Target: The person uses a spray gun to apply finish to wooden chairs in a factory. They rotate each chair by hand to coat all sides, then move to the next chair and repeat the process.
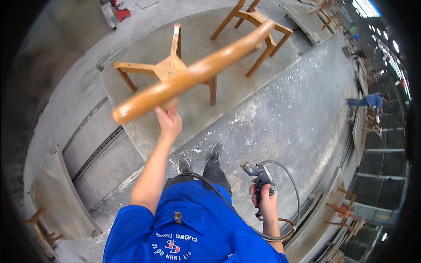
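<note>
Long wood pc [199, 72] over L. fingers [173, 114]

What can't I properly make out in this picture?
Head view:
- Left hand: fingertips blurred or hidden against the wooden piece.
- Nearer wooden frame: partly covered by that piece.
- Spray gun: handle partly covered by the right hand.
- Distant worker: too small for detail.

Left arm [151, 173] is stretched out ahead; left hand [169, 124] is raised and curled into a grip. Right forearm [272, 227] is held lower, right of the torso [193, 219], right hand [266, 202] clenched.
</note>
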`<state>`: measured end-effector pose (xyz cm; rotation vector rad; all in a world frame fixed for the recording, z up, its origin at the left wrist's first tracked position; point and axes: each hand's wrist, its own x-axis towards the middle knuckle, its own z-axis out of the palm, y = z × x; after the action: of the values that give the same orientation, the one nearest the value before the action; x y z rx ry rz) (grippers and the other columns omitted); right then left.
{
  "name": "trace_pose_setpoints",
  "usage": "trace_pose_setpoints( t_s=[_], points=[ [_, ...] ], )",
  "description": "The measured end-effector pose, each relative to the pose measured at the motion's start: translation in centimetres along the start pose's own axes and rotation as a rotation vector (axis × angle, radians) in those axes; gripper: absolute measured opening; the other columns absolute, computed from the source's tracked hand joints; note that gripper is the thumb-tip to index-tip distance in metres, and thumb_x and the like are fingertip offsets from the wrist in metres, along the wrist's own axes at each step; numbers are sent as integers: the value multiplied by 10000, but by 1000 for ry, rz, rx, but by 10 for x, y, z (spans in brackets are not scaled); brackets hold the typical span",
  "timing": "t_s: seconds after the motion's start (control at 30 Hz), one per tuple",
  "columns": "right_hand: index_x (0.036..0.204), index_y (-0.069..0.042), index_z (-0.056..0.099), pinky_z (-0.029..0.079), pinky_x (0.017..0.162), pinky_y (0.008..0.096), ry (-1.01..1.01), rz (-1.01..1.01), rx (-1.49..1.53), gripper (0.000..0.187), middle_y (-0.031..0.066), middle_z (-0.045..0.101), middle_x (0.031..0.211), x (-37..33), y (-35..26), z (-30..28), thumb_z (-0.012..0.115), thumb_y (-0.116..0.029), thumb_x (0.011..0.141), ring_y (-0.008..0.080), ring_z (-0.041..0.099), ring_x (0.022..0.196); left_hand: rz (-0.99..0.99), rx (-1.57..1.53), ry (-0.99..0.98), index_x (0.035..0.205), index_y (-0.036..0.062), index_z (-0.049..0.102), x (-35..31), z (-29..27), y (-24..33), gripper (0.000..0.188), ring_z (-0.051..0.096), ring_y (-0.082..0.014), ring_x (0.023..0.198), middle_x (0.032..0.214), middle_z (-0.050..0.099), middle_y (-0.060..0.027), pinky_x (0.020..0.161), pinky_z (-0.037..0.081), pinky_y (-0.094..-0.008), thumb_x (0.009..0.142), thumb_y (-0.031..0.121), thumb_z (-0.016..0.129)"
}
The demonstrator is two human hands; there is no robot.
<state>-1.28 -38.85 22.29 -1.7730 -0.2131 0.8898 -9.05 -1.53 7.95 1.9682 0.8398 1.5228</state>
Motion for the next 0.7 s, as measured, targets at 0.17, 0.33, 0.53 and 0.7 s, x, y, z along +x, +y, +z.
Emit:
trace_pose_setpoints(
  t_s=[0.17, 0.33, 0.53, 0.7],
  points=[
    [1180, -5, 573, 328, 403, 212, -53, 4, 19, 696, 61, 628, 797, 30, 20, -20, 454, -663, 987, 61, 483, 471, -233, -104, -251, 1436, -54, 375, 81, 42, -38, 536, 552, -386, 1232, 1327, 566, -240, 1067, 399, -424, 1075, 337, 438],
    [1084, 1, 638, 378, 442, 224, -27, 201, -139, 495, 19, 631, 756, 90, 43, -59, 518, -478, 1045, 55, 504, 501, -402, -17, -433, 1426, -7, 521, 119, 19, -68, 561, 563, -263, 1312, 1349, 630, -202, 1106, 395, -346, 1086, 423, 404],
    [1131, 0, 602, 357, 428, 236, -132, 89, 205, 651, 48, 640, 785, 100, 30, -97, 508, -625, 971, 72, 485, 492, -936, 257, -284, 764, 48, 613, -42, -76, -125, 406, 535, -112, 567, 651, 593, -19, 512, 428, -294, 1041, 335, 534],
    [1100, -38, 603, 355, 443, 235, -164, -115, 282, 1038, 58, 607, 737, 66, -14, -128, 451, -969, 666, 94, 485, 512, -1493, 332, -485, 1100, 30, 658, -216, -141, -110, 295, 688, -221, 699, 865, 726, -125, 547, 526, -338, 1016, 292, 554]
  ],
)
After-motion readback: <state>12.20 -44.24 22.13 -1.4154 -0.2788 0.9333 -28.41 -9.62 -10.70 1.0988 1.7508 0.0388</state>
